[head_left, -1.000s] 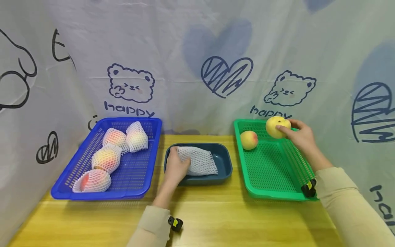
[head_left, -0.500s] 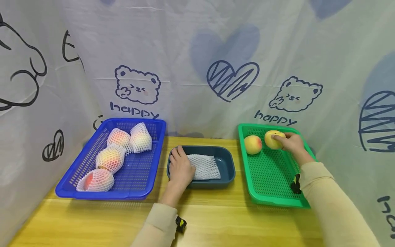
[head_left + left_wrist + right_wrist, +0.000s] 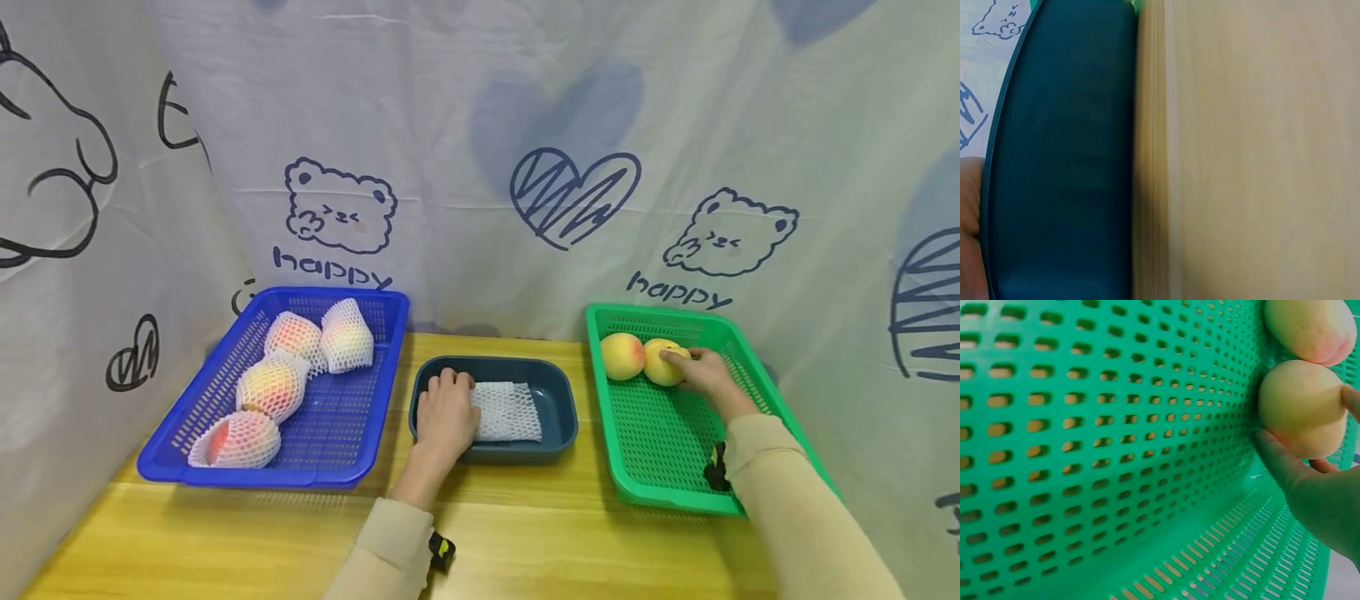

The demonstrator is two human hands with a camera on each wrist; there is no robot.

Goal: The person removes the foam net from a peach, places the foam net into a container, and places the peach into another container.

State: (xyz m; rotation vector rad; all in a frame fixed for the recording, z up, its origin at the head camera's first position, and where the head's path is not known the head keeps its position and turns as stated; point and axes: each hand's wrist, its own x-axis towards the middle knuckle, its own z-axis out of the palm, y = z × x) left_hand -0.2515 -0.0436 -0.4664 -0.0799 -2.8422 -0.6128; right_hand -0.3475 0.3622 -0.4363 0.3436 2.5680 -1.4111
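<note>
Bearing a green basket (image 3: 652,454), the yellow table (image 3: 570,542) fronts heart-printed cloth (image 3: 442,108).

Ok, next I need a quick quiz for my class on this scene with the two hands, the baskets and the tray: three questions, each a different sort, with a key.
1. How many net-wrapped peaches lie in the blue basket?
2. Fill in: one bare peach inside the green basket is gripped by the ____.
3. Where is the left hand?
a) In the blue basket
b) At the dark tray
c) In the green basket

Key: 1. Four. 2. right hand. 3. b.
</note>
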